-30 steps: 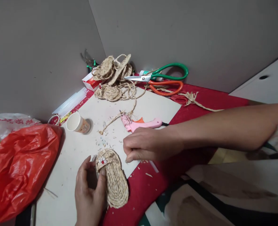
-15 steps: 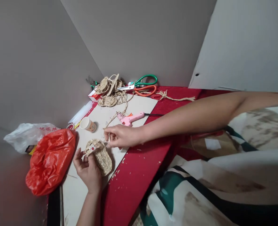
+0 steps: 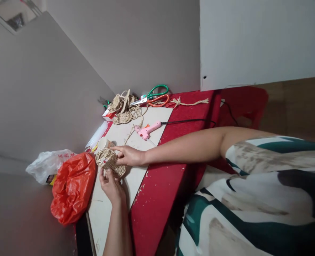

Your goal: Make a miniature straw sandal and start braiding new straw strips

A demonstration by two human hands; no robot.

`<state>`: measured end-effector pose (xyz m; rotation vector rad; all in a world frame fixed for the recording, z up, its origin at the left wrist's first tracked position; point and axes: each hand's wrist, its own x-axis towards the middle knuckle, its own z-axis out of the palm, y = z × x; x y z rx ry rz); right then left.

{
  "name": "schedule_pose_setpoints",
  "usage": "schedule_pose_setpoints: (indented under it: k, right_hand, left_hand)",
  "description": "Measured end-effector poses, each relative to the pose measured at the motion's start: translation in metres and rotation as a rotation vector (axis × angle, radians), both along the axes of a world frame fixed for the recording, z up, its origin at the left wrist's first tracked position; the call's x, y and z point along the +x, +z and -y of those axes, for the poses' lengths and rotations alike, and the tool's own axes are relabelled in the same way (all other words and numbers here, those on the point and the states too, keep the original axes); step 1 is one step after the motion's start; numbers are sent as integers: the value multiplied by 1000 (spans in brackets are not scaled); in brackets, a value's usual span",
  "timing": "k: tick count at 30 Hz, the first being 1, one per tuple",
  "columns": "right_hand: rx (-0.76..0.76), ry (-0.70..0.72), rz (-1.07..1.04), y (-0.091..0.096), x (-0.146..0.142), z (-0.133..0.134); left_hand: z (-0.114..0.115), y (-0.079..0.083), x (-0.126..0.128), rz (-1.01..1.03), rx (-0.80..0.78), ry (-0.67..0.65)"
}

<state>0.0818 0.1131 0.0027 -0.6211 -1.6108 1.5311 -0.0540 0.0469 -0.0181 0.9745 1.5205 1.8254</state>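
A small woven jute sandal with red and white beads on its strap is held a little above a white board on a red table. My left hand grips the sandal from below, near its bead end. My right hand holds the sandal's far side, fingers pinched on its edge. A pink glue gun lies on the board just beyond my right hand, its black cord running right.
A paper cup stands left of the sandal. A red plastic bag and a white bag lie at the left. Jute pieces, green scissors and orange scissors sit by the grey wall.
The camera has pulled back and swung right. The sandal has been lifted and tilted, and my right hand has moved from beside it onto its edge.
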Motion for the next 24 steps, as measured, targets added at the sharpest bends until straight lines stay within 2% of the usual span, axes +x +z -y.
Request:
schedule_pose_setpoints:
  k: [3,6,16,18,21,24]
  right_hand:
    - [147,-79,13,5,7,-4]
    - [210,-116,47,9,12,-5]
    - [268,-188,54,9,11,-6]
    - [309,-195,98,8,11,-9]
    - [381,-133,229,5,14,-13]
    - [474,-107,311,2,15,-15]
  left_hand:
    - [-4,-1,-1,79,-64,-171]
    - [-4,-1,-1,68,-75,-228]
    - [-5,3,3,24,-9,-190]
    - [-7,2,4,22,-4,-183]
    - [-9,3,5,66,-6,-198]
    - [-12,4,5,109,-12,-246]
